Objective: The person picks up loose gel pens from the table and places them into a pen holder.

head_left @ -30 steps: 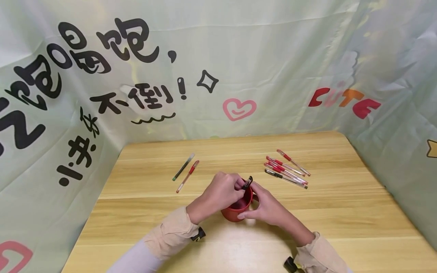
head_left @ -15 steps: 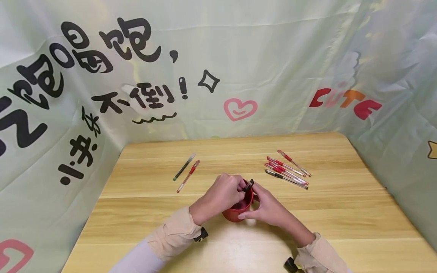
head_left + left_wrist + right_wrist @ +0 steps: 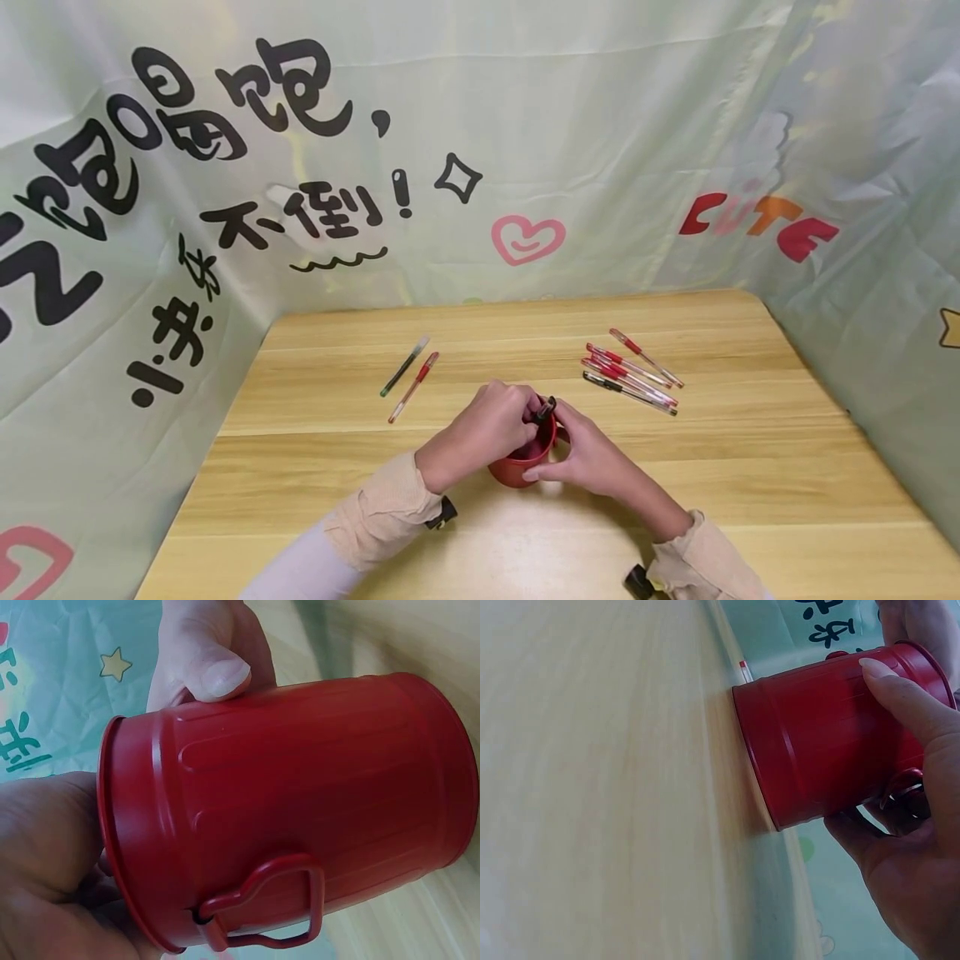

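Note:
A red metal pail-shaped pen holder [image 3: 513,474] with small side handles stands upright on the wooden table. My right hand [image 3: 592,457] grips its side, with the thumb [image 3: 889,682] pressed along the wall. Over the rim, my left hand [image 3: 480,435] pinches a black-capped pen [image 3: 546,409], its capped end pointing up and to the right. The pen's lower part is hidden inside the holder. In the left wrist view the left fingers reach past the rim of the holder [image 3: 300,780], and their tips are out of sight.
To the back right lie several red-capped pens [image 3: 626,371] and a black-capped pen [image 3: 628,392]. A green-tipped pen [image 3: 404,367] and a red pen [image 3: 413,387] lie at the back left. A printed cloth [image 3: 600,150] rises behind the table [image 3: 315,492].
The left hand and the black-capped pen have dipped slightly lower into the holder. The right hand keeps its grip, and the loose pens lie as before.

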